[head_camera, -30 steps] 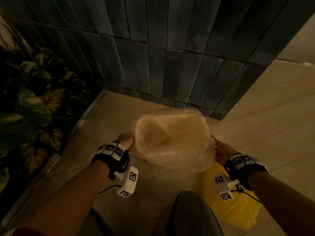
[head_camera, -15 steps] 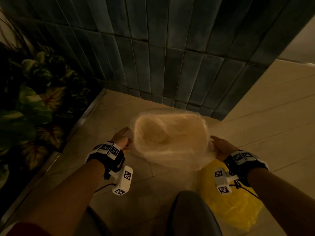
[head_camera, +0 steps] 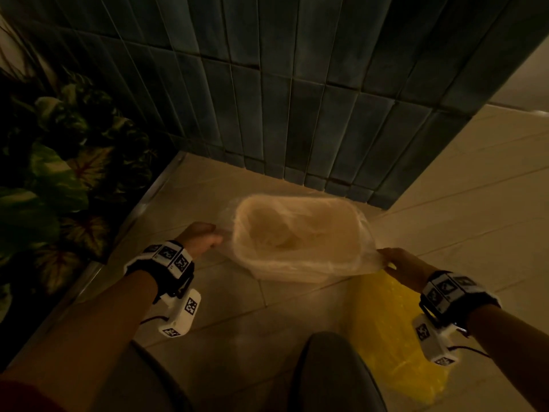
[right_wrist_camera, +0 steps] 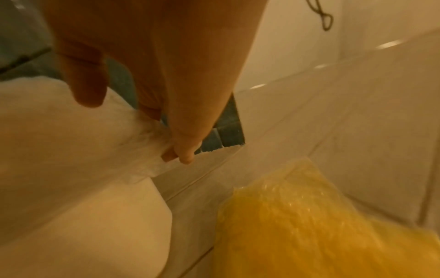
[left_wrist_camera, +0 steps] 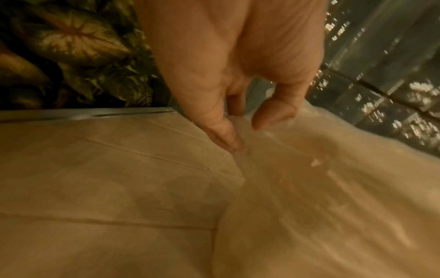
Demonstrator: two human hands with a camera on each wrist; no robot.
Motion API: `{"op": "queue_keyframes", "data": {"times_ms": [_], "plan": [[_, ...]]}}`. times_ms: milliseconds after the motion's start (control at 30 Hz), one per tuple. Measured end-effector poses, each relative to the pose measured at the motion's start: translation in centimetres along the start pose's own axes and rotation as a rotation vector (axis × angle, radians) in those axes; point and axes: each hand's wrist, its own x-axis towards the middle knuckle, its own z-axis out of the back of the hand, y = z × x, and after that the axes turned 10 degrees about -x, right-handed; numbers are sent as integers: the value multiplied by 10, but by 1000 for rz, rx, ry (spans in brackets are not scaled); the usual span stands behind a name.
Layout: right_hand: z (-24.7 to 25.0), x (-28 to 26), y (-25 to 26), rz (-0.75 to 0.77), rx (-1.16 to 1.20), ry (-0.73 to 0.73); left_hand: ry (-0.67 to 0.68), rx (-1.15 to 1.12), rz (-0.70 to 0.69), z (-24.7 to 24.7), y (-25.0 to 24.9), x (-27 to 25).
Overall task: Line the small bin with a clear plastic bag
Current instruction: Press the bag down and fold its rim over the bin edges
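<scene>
A small pale bin (head_camera: pixel 300 270) stands on the tiled floor before a dark tiled wall. A clear plastic bag (head_camera: pixel 285 233) lies inside it, its edge folded out over the rim. My left hand (head_camera: pixel 205 237) pinches the bag's edge (left_wrist_camera: pixel 240 139) at the bin's left side. My right hand (head_camera: pixel 395 260) grips a bunch of the bag's film (right_wrist_camera: pixel 152 156) at the bin's right side, and the bin's wall (right_wrist_camera: pixel 83 225) shows below it. The fingertips are partly hidden by the film.
A yellow plastic bag (head_camera: pixel 392 331) lies on the floor to the right of the bin, under my right wrist. Leafy plants (head_camera: pixel 56 185) fill the left behind a metal floor strip. My knees (head_camera: pixel 335 376) are at the bottom edge.
Both hands have moved outward and down along the bin's sides with the bag's edge, and the film now sits lower over the rim.
</scene>
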Motion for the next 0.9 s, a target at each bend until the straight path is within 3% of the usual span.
{"op": "queue_keyframes", "data": {"times_ms": [133, 200, 400, 500, 667, 900], "plan": [[-1, 5, 0, 73, -103, 81, 71, 340, -146, 2, 1, -5], [-2, 9, 1, 152, -276, -9, 30, 443, -183, 0, -1, -3], [-4, 10, 10, 342, -451, -84, 40, 532, -195, -9, -9, 2], [-4, 9, 13, 383, -519, -46, 59, 461, -113, -6, -3, 21], [-7, 7, 18, 306, -416, -2, 122, 342, 57, -1, 14, 39], [-12, 3, 22, 242, -394, 38, 164, 131, 139, -1, 13, 40]]}}
